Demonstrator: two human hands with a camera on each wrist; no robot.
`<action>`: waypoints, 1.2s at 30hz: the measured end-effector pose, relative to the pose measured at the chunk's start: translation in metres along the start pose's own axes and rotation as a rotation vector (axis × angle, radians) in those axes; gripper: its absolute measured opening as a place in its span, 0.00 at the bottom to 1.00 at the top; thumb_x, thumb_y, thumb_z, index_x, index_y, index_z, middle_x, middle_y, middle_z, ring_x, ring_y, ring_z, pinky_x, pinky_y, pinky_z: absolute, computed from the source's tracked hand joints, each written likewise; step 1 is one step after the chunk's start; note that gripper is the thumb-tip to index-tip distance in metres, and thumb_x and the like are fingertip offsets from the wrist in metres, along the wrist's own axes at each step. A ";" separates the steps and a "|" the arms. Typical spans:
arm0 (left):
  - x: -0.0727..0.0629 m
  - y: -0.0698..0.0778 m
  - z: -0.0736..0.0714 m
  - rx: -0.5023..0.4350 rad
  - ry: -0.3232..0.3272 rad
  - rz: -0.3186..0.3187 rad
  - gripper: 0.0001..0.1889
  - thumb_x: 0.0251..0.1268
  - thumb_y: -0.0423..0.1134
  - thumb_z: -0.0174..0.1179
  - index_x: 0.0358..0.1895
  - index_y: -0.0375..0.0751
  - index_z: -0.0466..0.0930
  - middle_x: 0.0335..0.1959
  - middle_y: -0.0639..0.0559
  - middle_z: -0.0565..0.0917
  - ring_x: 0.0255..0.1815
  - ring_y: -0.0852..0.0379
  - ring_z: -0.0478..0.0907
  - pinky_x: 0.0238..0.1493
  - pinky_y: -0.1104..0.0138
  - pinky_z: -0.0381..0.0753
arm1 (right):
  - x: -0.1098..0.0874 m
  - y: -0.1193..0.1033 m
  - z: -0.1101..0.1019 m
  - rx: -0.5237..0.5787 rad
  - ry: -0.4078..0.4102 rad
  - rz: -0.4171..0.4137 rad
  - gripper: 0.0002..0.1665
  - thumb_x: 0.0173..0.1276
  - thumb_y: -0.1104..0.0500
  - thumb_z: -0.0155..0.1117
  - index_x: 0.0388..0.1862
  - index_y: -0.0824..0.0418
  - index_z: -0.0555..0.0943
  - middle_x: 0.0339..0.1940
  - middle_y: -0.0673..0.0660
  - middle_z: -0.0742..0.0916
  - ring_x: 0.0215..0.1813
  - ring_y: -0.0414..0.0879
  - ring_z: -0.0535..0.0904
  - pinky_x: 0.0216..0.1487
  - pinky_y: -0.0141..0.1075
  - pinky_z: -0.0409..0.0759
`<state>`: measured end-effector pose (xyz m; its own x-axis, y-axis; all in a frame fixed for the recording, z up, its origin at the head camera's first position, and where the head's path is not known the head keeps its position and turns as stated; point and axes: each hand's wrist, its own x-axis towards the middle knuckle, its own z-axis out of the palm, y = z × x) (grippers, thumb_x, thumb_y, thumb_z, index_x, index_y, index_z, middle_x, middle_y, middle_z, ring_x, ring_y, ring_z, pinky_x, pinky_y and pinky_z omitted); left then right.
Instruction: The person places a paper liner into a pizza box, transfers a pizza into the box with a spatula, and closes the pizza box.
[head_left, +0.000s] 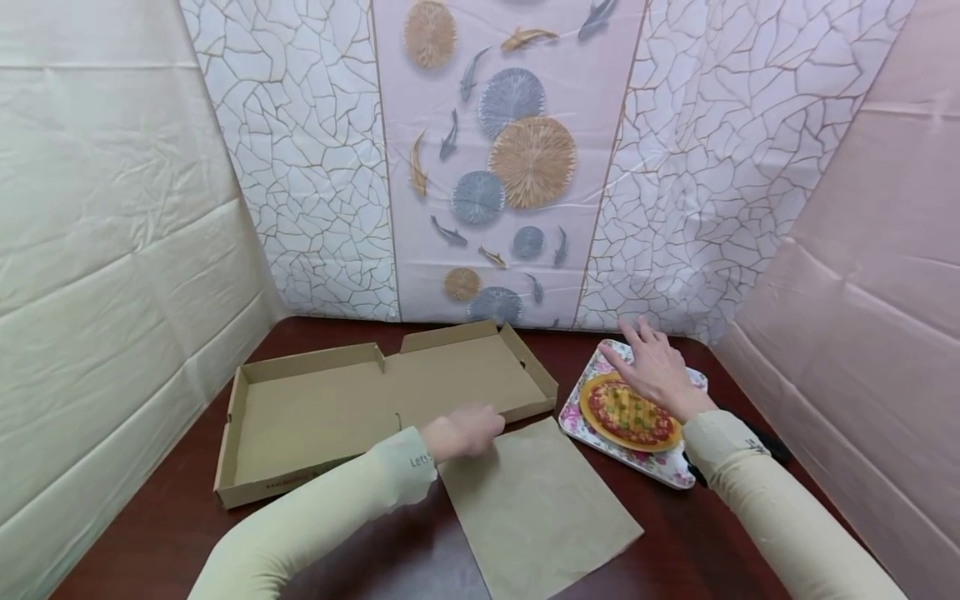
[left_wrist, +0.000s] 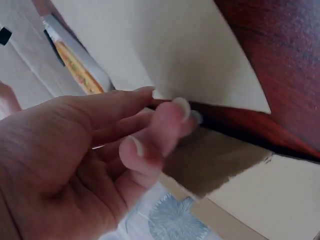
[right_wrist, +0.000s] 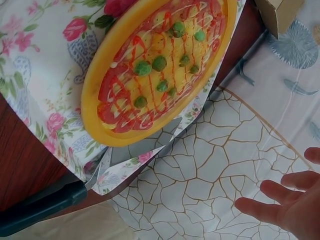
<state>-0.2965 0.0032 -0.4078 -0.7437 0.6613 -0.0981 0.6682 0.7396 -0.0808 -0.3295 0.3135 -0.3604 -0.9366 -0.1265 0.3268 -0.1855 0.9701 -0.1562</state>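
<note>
In the head view my left hand (head_left: 467, 429), blurred, is over the upper left edge of a square brown paper sheet (head_left: 543, 504), beside an opened cardboard box (head_left: 315, 408). The left wrist view shows its fingers (left_wrist: 145, 152) loosely bent near the paper's edge, with nothing seen held. My right hand (head_left: 654, 371) hovers with spread fingers above a floral tray (head_left: 573, 421). On that tray lies a pizza (head_left: 630, 412) with a yellow crust and green bits. A pizza server (right_wrist: 150, 142) with a dark green handle (right_wrist: 45, 207) reaches beneath the pizza in the right wrist view.
The dark red tabletop (head_left: 405, 542) carries everything. Its far edge meets a patterned cloth wall (head_left: 480, 208), and pale cloth hangs at both sides. The box's lid part (head_left: 468, 367) lies folded back beside the tray.
</note>
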 end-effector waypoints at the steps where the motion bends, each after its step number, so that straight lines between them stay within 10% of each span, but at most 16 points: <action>1: 0.000 0.001 0.001 0.007 -0.010 -0.011 0.07 0.63 0.29 0.57 0.30 0.45 0.79 0.28 0.54 0.81 0.23 0.61 0.71 0.25 0.71 0.72 | 0.000 0.000 -0.001 0.000 -0.006 0.004 0.49 0.71 0.28 0.39 0.77 0.61 0.55 0.76 0.74 0.55 0.71 0.74 0.55 0.60 0.69 0.64; 13: 0.001 0.019 0.012 0.212 -0.002 0.013 0.06 0.67 0.36 0.56 0.34 0.48 0.82 0.29 0.56 0.84 0.22 0.62 0.69 0.24 0.71 0.72 | -0.005 -0.002 -0.002 -0.005 -0.021 0.017 0.49 0.71 0.28 0.38 0.73 0.65 0.61 0.76 0.73 0.57 0.72 0.73 0.56 0.62 0.68 0.63; 36: 0.007 0.010 0.014 0.001 0.071 -0.033 0.07 0.61 0.30 0.57 0.27 0.45 0.77 0.21 0.55 0.75 0.20 0.61 0.66 0.21 0.70 0.68 | 0.005 -0.010 0.003 -0.032 0.008 -0.014 0.47 0.72 0.29 0.38 0.66 0.67 0.69 0.73 0.72 0.64 0.68 0.72 0.62 0.60 0.65 0.67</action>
<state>-0.2947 0.0131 -0.4227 -0.7651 0.6434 -0.0250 0.6430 0.7613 -0.0839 -0.3327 0.3023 -0.3597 -0.9316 -0.1385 0.3360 -0.1889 0.9744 -0.1222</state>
